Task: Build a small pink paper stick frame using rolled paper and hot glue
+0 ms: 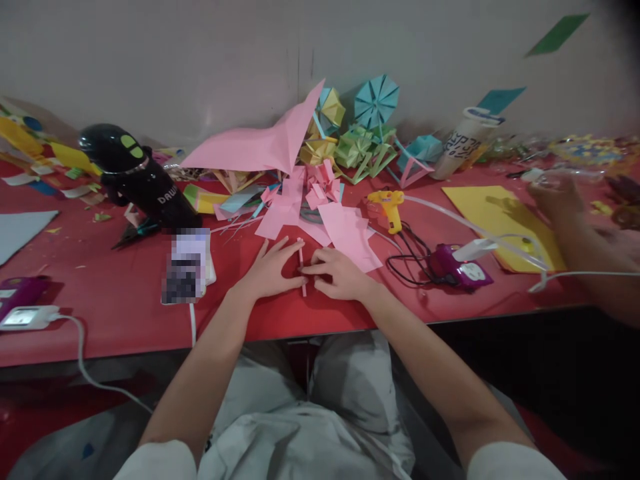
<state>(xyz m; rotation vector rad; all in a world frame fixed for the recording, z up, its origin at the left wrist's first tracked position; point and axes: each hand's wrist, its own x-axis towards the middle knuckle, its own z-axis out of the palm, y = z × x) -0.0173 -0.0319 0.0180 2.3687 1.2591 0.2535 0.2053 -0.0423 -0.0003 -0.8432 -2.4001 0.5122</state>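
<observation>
A narrow pink paper strip [301, 257] lies upright in view on the red table in front of me. My left hand [273, 270] holds it down from the left, index fingertip near its far end and thumb near its near end. From the right, my right hand [337, 273] presses its index fingertip onto the middle of the strip, its other fingers curled and the thumb close by. Just beyond my hands lie pink paper sheets [345, 230] and a heap of folded pink pieces [323, 183].
A yellow glue gun [389, 207] and a purple power strip [460, 267] with cables are to the right. A phone [187, 267] and black bottle [150, 183] stand left. Paper umbrellas [376, 101] line the wall. Another person's arm [590, 240] reaches in beside yellow paper [500, 220].
</observation>
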